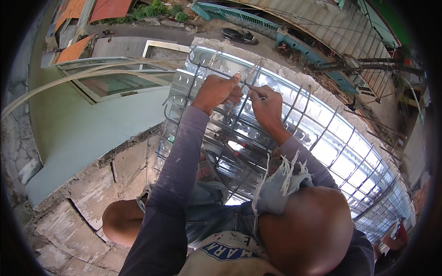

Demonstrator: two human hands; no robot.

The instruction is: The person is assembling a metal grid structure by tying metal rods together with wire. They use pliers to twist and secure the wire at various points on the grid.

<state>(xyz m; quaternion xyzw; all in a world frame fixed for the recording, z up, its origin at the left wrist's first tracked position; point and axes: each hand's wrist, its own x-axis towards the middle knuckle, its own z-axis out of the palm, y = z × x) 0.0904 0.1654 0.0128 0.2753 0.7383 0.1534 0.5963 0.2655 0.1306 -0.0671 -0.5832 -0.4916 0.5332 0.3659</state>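
Over silver metal decking (225, 63), the left hand (220, 92) is curled, hold unclear; by the right hand (267, 108) a thin dark sliver (247, 84) is pinched, pointed lengthwise toward ten o'clock.

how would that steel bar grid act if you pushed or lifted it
The bar grid is probably stiff overall, since its bars cross repeatedly. Single bars look thin, so may flex a little. It runs far along the shiny metal sheet, so likely heavy to lift whole.
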